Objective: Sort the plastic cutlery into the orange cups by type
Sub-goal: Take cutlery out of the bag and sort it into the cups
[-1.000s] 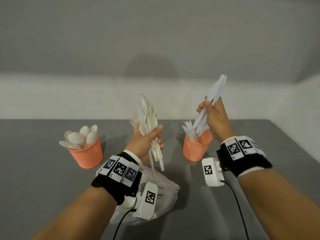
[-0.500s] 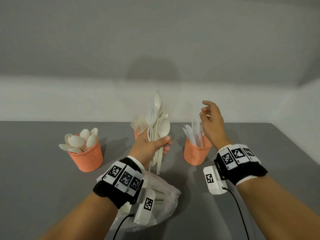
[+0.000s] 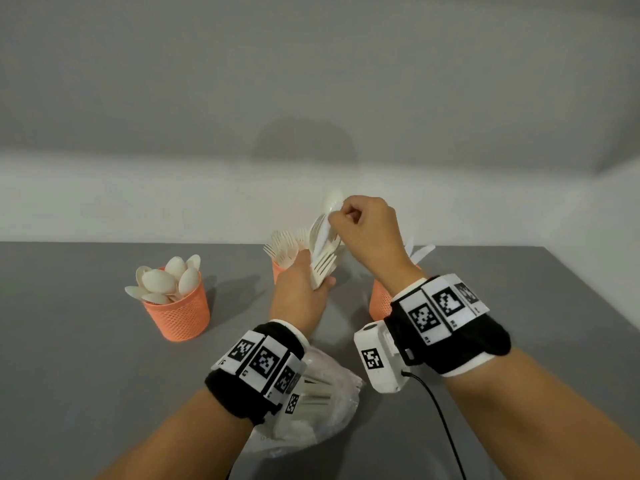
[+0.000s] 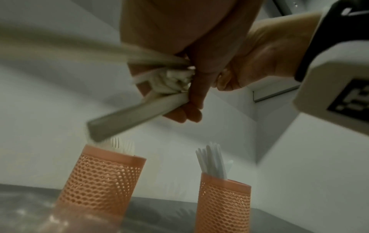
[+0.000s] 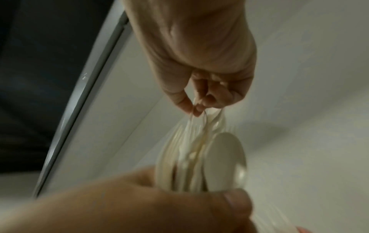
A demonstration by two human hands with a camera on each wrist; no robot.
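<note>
My left hand (image 3: 311,278) grips a mixed bundle of white plastic cutlery (image 3: 323,251) upright above the table, forks and a spoon showing. My right hand (image 3: 341,216) pinches the top of that bundle between thumb and fingertips; in the right wrist view the right hand (image 5: 196,107) holds several thin tips beside a spoon bowl (image 5: 225,159). Three orange mesh cups stand behind: the spoon cup (image 3: 178,313) at left, the fork cup (image 3: 278,271) partly hidden by my left hand, and the knife cup (image 3: 377,303) behind my right wrist. The left wrist view shows the fork cup (image 4: 101,182) and knife cup (image 4: 223,205).
A crumpled clear plastic bag (image 3: 329,403) with more white cutlery lies on the grey table (image 3: 86,375) under my left wrist. A black cable (image 3: 446,427) trails from the right wrist camera. A pale wall rises behind the cups.
My right hand let the knives go into the right cup, then moved left and now pinches the top of the bundle. My left hand lowered and tilted the bundle a little.
</note>
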